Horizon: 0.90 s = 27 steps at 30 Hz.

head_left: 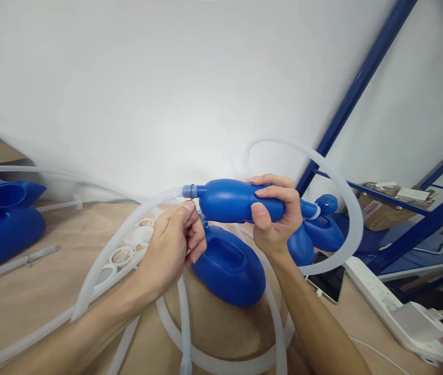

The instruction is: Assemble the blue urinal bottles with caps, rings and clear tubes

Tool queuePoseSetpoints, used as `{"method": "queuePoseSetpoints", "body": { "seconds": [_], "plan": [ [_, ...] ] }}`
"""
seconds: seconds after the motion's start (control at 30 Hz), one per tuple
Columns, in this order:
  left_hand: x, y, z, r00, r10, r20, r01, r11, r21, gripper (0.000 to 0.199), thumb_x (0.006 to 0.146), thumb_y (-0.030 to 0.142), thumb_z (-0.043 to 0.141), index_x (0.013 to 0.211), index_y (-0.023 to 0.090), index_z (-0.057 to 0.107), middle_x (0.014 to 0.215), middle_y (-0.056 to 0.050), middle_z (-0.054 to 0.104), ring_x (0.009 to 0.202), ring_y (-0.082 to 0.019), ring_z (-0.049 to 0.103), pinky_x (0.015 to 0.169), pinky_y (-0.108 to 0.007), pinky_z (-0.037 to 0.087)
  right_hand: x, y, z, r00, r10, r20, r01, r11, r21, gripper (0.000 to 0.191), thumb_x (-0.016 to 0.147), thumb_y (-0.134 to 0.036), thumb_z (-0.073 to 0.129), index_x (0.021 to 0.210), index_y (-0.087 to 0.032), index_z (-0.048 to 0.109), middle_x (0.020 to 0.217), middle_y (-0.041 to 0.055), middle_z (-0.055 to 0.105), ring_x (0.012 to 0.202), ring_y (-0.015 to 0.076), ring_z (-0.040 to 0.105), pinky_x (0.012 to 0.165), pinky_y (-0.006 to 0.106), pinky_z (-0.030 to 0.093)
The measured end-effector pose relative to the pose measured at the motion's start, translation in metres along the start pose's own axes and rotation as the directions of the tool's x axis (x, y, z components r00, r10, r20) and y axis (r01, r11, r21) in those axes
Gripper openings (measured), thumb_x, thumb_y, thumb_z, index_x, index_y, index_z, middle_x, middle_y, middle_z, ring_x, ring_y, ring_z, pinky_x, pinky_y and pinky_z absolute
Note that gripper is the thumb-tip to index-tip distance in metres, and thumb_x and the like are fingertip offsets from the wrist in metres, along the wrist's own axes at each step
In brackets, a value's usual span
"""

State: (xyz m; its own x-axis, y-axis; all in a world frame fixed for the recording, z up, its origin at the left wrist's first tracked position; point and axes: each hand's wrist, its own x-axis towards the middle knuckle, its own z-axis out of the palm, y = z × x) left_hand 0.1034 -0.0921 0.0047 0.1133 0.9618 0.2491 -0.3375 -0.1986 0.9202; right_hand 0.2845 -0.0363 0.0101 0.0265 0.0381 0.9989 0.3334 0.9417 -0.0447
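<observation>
- My right hand [278, 213] wraps the blue pump [225, 200], midair near a blue bottle [231, 271].
- My left hand [176, 237] pinches the little clamp [192, 192] where the hose [110, 247] joins.
- Pump's probably light, squishy, kinda slick; I'd grip by the stiffer-looking neck [201, 191], 'cause that hose looks floppy.

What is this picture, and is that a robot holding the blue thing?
No robot here! These are a person's two bare hands. The one picture comes from a camera worn on that person's head, looking forward and down. The right hand has a blue bulb in its grip. The left hand pinches at a small ring around the joint between the bulb and a cloudy hose. On the brown surface lie a blue bottle, a phone and a power strip.
</observation>
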Motion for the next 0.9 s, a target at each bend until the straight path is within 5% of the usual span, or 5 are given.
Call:
{"method": "queuePoseSetpoints", "body": {
  "seconds": [0.33, 0.47, 0.6, 0.73, 0.9],
  "plan": [
    [0.007, -0.002, -0.003, 0.997, -0.036, 0.069, 0.037, 0.999, -0.013, 0.036, 0.099, 0.043, 0.045, 0.07, 0.022, 0.046, 0.056, 0.004, 0.05, 0.045, -0.013, 0.051, 0.035, -0.021, 0.039, 0.003, 0.001, 0.001, 0.997, 0.053, -0.055, -0.053, 0.999, 0.005, 0.009, 0.091, -0.032, 0.068, 0.099, -0.027, 0.064, 0.1, 0.0036, 0.069, 0.096, 0.0259, 0.069, 0.085, 0.051, 0.06],
    [0.004, 0.016, -0.009, 0.983, -0.103, 0.153, 0.064, 0.968, 0.241, 0.04, 0.097, 0.048, 0.045, 0.07, 0.021, 0.054, 0.059, -0.001, 0.059, 0.052, -0.017, 0.059, 0.041, -0.025, 0.043, 0.005, 0.003, -0.003, 0.995, 0.081, -0.066, -0.081, 0.997, 0.006, 0.009, 0.091, -0.029, 0.069, 0.1, -0.026, 0.066, 0.102, 0.0037, 0.069, 0.095, 0.0252, 0.07, 0.087, 0.051, 0.058],
    [0.001, 0.042, -0.028, 0.982, 0.147, 0.117, -0.186, 0.681, 0.708, 0.043, 0.096, 0.057, 0.052, 0.077, 0.021, 0.065, 0.07, -0.005, 0.068, 0.064, -0.021, 0.063, 0.057, -0.03, 0.049, 0.007, 0.0, -0.004, 0.993, 0.111, -0.04, -0.114, 0.99, -0.084, 0.007, 0.092, -0.026, 0.07, 0.099, -0.025, 0.068, 0.103, 0.0039, 0.07, 0.1, 0.0245, 0.068, 0.094, 0.049, 0.055],
    [0.004, 0.051, -0.053, 0.834, 0.459, 0.307, -0.453, 0.252, 0.855, 0.052, 0.084, 0.059, 0.072, 0.123, 0.024, 0.07, 0.119, -0.011, 0.072, 0.11, -0.035, 0.065, 0.088, -0.039, 0.053, 0.008, -0.016, 0.003, 0.98, 0.197, 0.032, -0.196, 0.98, -0.032, 0.006, 0.096, -0.031, 0.067, 0.099, -0.026, 0.067, 0.106, 0.0041, 0.07, 0.103, 0.0242, 0.068, 0.098, 0.048, 0.055],
    [0.007, 0.063, -0.072, 0.87, 0.214, 0.444, -0.493, 0.325, 0.807, 0.059, 0.091, 0.06, 0.067, 0.141, 0.029, 0.065, 0.09, -0.003, 0.076, 0.067, -0.022, 0.066, 0.064, -0.027, 0.049, 0.005, -0.029, 0.013, 0.904, 0.365, 0.221, -0.406, 0.896, 0.181, 0.05, 0.092, -0.056, 0.072, 0.132, -0.03, 0.056, 0.132, 0.0082, 0.06, 0.118, 0.0262, 0.066, 0.099, 0.048, 0.058]
  ]
}}
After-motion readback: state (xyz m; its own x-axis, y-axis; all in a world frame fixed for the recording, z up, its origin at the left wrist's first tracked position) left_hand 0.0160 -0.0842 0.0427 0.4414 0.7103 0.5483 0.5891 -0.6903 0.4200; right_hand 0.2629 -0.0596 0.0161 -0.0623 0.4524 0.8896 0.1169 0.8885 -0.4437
